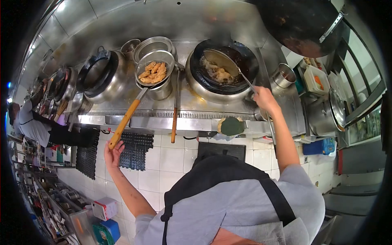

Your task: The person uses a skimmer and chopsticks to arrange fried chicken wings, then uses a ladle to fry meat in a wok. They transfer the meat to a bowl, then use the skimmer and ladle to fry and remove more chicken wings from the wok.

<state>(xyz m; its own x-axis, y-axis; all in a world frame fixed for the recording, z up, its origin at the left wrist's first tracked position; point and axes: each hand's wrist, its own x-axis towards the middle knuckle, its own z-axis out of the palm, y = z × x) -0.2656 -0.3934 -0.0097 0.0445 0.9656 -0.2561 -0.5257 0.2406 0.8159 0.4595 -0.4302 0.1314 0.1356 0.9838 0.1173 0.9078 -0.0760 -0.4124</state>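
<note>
My left hand [114,154] is closed around the end of the long wooden handle of a strainer [128,121]. Golden fried pieces [154,72] lie in its round basket, over a metal pot [160,92]. My right hand [264,99] grips the handle of a wide round skimmer [246,79], whose head is tilted inside a black wok [197,75]. Beneath it, pale golden food [219,75] sits in bubbling dark oil. Between the two vessels, a second wooden-handled tool [176,116] lies across the stove edge.
Another black wok [91,77] stands on the left burner. A green scouring pad [231,126] rests on the front ledge. At right are a small metal pot [283,76] and a lidded stockpot [324,114]. A large black pan [302,24] hangs upper right. Another person [36,126] is far left.
</note>
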